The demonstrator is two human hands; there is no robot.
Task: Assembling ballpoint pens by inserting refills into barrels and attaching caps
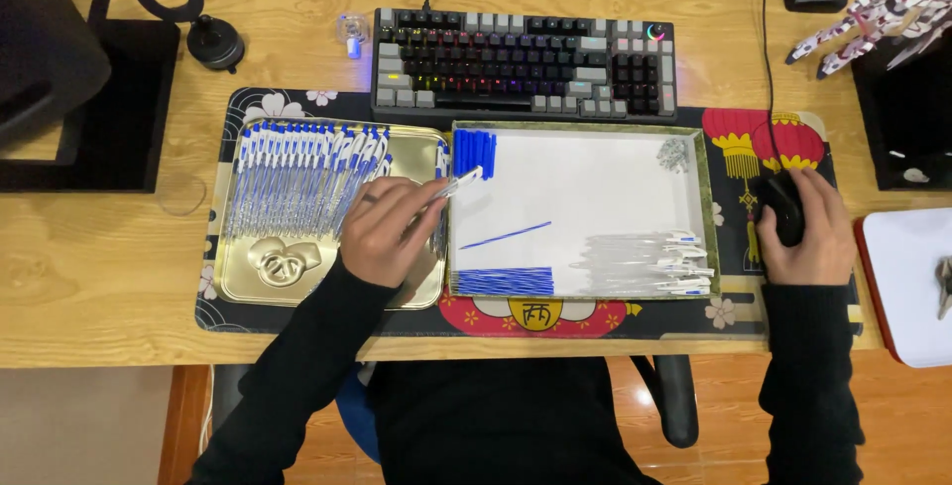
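The left hand (387,232) is pinching 1 clear pen (454,185) with a white cap, its fingers closed around the barrel. The pen is hanging over the edge between the gold tray (327,292) and the white box (595,187), tilted up to the right. It looks see-through and thin. Finished blue and white pens (297,173) are lying in a neat row in the tray, so they stay sorted. The right hand (808,232) is resting on a black mouse (783,207), fingers curled over it.
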